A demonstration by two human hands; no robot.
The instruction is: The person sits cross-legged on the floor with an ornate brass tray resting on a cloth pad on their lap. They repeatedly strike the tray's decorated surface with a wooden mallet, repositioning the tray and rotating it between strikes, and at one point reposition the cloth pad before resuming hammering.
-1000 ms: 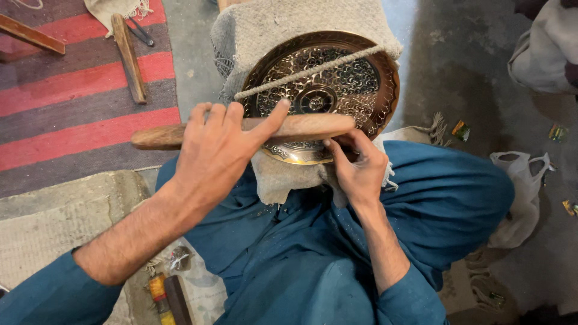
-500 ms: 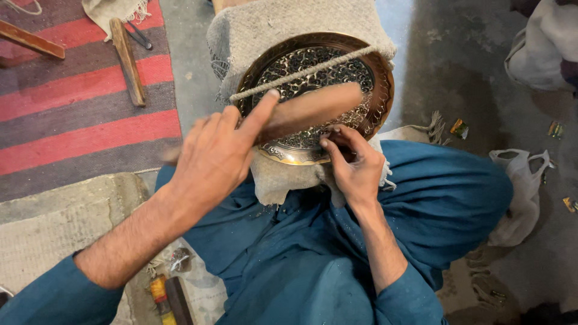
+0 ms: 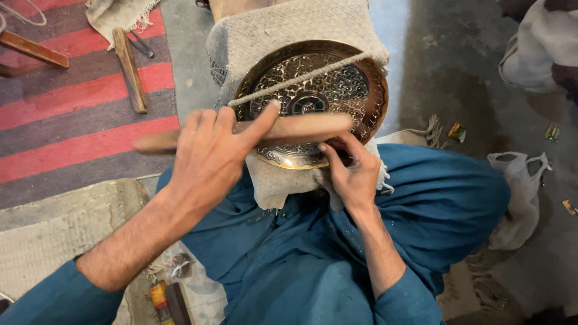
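over engraved plate (image 3: 313, 90), left hand (image 3: 208, 159) around stick (image 3: 301, 126)

A red and grey striped rug (image 3: 72, 114) covers the floor at upper left, and every other place here is told from it. Right of the rug lies bare grey concrete floor (image 3: 433, 66) (stained darker in patches, brighter near the top edge), with a white plastic bag (image 3: 521, 192) far to the right. Below the rug sits a beige woven mat (image 3: 54, 235); on the rug lie wooden sticks (image 3: 129, 69).
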